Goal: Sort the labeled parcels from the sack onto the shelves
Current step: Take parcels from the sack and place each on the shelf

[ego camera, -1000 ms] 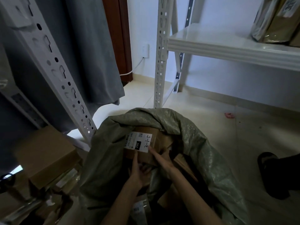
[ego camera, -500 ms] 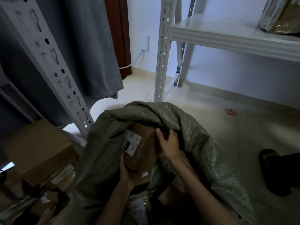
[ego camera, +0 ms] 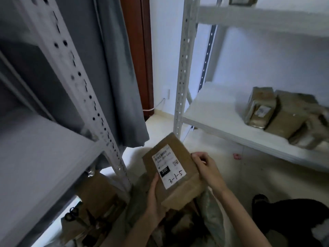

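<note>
- Above the sack mouth: cardboard parcel (ego camera: 175, 172) held up in both hands, label face tilted toward the camera. Likely so the code can be read before picking a shelf.
- White label (ego camera: 169, 169) shows a black "220" block and handwritten "3-1-5". Printed lines above are too blurred to read.
- Left hand (ego camera: 154, 198) cups the lower left edge, thumb up along the box side beside the label, other fingers hidden underneath. Clamped on the parcel, carrying most of the weight by the look of it.
- Right hand (ego camera: 207, 169) grips the right edge, fingers curled over it. Also clamped on the parcel, steadying the tilt.
- Green woven sack (ego camera: 212, 209) sits directly below, more brown parcels visible inside.
- Right rack: lower shelf (ego camera: 213, 111) carries several wrapped parcels (ego camera: 277, 114) toward its right end, bare board nearer the upright (ego camera: 181, 72).
- Left rack: grey shelf (ego camera: 35, 157) close by; cardboard boxes (ego camera: 96, 191) underneath on the floor.
- Judgement: parcel is out of the sack, not yet shelved; next is matching 3-1-5 to a slot. No shelf markings visible to confirm which.
</note>
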